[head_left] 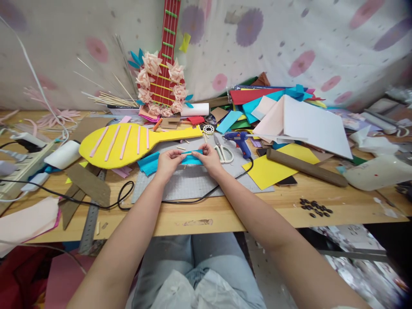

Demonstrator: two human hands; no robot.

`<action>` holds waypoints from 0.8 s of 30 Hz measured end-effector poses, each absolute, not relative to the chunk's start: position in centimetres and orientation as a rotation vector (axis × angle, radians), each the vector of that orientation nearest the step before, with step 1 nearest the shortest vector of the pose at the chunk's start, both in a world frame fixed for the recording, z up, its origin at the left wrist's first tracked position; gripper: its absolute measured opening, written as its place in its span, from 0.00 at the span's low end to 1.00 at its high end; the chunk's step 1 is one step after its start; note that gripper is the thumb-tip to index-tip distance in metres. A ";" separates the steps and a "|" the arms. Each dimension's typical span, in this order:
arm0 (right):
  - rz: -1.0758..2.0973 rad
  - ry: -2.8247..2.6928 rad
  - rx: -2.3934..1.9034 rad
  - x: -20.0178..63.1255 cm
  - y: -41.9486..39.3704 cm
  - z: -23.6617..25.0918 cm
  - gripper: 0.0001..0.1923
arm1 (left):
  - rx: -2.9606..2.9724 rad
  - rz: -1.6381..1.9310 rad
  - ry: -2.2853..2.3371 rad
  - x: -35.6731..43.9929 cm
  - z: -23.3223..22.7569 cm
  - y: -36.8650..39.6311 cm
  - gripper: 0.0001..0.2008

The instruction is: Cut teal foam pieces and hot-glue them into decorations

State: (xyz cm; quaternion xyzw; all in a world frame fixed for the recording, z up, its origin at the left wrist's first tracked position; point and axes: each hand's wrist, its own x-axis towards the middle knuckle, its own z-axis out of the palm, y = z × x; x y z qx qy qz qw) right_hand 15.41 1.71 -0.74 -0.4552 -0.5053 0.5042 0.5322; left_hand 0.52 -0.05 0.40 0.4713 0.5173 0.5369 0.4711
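Both hands pinch a strip of blue crepe paper (192, 159) just above the grey cutting mat (189, 182). My left hand (169, 165) grips it at the left, and more blue paper sticks out to the left behind that hand. My right hand (209, 160) has the strip's right end between thumb and fingers. Beyond the left hand lies a yellow guitar-shaped cutout (128, 143) with pink strips across its body. White-handled scissors (225, 154) rest right beside my right hand. Further right is a blue glue gun (240, 140) with its black cord running over the mat.
A red paper guitar (164, 81) with pale pink flowers leans against the back sheet. Coloured papers (262, 101) are heaped at the back right, near a brown roll (305, 167). Small black pieces (315, 208) lie at the front right; a metal ruler (90, 223) overhangs the left front edge.
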 end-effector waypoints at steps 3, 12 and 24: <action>1.220 -1.222 -1.083 15.5 1.6 -0.7 0.21 | 1.151 1.319 1.254 0.5 0.3 0.0 0.18; 1.365 -1.143 -0.945 15.7 1.5 -0.2 0.23 | 1.133 1.257 1.240 0.5 0.7 -0.3 0.20; 1.437 -1.051 -0.912 15.6 1.6 -0.2 0.23 | 1.206 1.370 1.272 0.8 0.1 0.0 0.16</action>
